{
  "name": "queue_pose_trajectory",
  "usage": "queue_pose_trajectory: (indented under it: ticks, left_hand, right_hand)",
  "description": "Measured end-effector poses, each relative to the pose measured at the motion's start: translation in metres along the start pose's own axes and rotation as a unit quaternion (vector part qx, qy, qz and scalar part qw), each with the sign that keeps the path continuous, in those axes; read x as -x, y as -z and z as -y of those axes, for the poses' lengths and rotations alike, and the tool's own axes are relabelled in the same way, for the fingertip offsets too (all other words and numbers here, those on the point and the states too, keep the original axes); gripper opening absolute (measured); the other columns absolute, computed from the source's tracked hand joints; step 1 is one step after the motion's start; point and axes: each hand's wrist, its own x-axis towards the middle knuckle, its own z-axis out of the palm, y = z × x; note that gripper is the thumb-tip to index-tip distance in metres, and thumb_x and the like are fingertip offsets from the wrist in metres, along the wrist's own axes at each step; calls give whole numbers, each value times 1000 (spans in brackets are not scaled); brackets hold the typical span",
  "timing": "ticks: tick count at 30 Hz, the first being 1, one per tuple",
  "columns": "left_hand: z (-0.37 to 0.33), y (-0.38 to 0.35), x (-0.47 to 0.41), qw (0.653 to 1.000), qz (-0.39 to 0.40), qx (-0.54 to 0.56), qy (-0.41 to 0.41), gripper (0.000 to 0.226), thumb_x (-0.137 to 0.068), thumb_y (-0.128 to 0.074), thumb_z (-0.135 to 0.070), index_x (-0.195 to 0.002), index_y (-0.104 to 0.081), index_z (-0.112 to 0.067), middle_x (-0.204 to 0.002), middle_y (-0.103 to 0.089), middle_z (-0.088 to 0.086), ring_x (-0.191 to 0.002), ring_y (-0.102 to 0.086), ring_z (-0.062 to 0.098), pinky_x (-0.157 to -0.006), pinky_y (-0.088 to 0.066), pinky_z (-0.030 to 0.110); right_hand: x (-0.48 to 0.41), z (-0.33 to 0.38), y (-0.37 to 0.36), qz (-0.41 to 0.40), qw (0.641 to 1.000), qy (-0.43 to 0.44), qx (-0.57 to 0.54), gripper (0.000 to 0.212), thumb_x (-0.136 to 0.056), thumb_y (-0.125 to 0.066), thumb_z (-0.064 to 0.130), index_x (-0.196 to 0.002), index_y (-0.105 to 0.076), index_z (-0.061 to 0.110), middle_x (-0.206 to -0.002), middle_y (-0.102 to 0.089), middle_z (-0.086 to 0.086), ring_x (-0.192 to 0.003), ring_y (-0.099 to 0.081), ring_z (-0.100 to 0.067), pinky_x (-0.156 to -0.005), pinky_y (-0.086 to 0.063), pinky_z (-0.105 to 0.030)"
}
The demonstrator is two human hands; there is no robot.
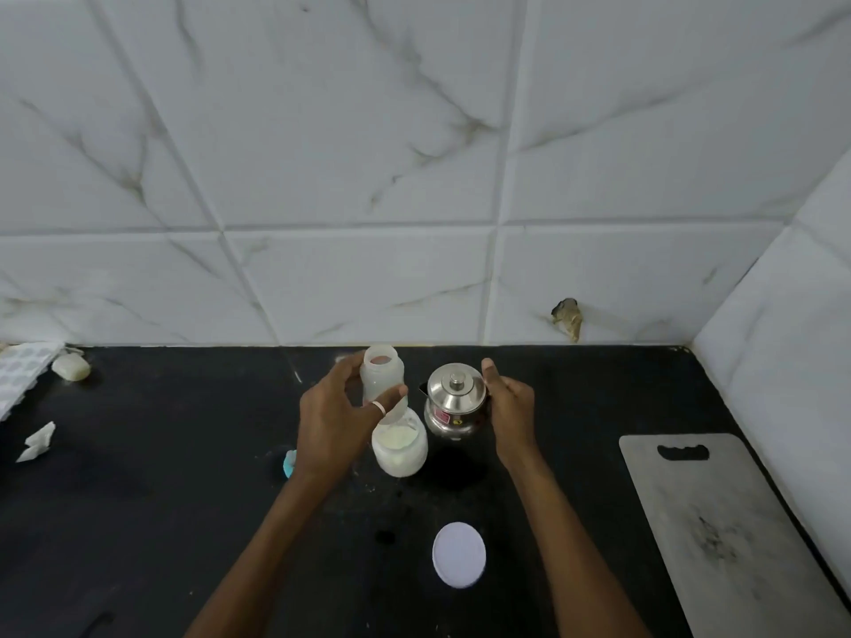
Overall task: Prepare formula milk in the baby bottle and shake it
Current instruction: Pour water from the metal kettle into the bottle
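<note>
My left hand (334, 416) holds a translucent, uncapped baby bottle (381, 373) upright above the black counter (161, 499). Just below and in front of the bottle stands an open jar of pale formula powder (399, 446) with a clear scoop resting in it. To the right sits a small lidded steel pot (456, 400); my right hand (509, 407) is curled around its right side, thumb raised by the lid. The jar's white round lid (459, 554) lies flat nearer to me. A light blue piece (289, 463) peeks out from behind my left wrist.
A grey cutting board (718, 522) lies at the right, near the tiled side wall. At the far left are a white textured mat (20, 373), a pale soap-like lump (70, 367) and crumpled white scraps (37, 442). A marbled tile wall backs the counter.
</note>
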Motion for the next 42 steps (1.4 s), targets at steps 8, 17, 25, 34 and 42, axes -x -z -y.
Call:
queue_pose_trajectory:
  ticks: [8,17,25,34,42]
  left_hand:
    - [-26,45,-27,999,-18,18,-43,67,-73,-84,-48,-131,-62,-24,-114,-69,-14,-101,-64,-2,-76,-44,1]
    - [-61,101,-59,994,-65,29,-80,70,-72,-84,-53,-132,-62,-24,-112,-66,-18,-98,-61,-4,-72,-39,-1]
    - [-77,131,-70,991,-93,24,-97,74,-71,-83,-56,-134,-60,-25,-115,-68,-12,-102,-62,3,-78,-39,8]
    - [-77,145,-67,991,-96,32,-93,73,-68,-87,-53,-131,-63,-26,-105,-65,-17,-99,-63,3,-79,-41,11]
    - [-76,154,-58,990,-95,22,-99,73,-70,-85,-55,-133,-62,-26,-114,-70,-11,-99,-63,4,-82,-45,15]
  right_hand:
    - [10,131,-42,6,999,34,-17,46,-88,-77,43,-62,-64,7,-65,-53,-13,-61,-48,-20,-61,-40,-32]
    - [44,277,-89,14,997,62,-39,32,-79,-84,36,-67,-65,13,-45,-38,7,-38,-34,-8,-38,-28,-22]
    - [62,320,-114,33,993,110,-9,34,-80,-82,31,-61,-57,17,-44,-36,9,-40,-33,-10,-40,-27,-21]
    - [69,337,-138,66,967,205,135,48,-67,-83,39,-52,-43,18,-51,-34,5,-64,-39,-22,-66,-36,-37]
    - [80,351,-163,84,936,254,229,53,-70,-84,35,-48,-39,19,-46,-35,7,-60,-41,-21,-66,-39,-38]
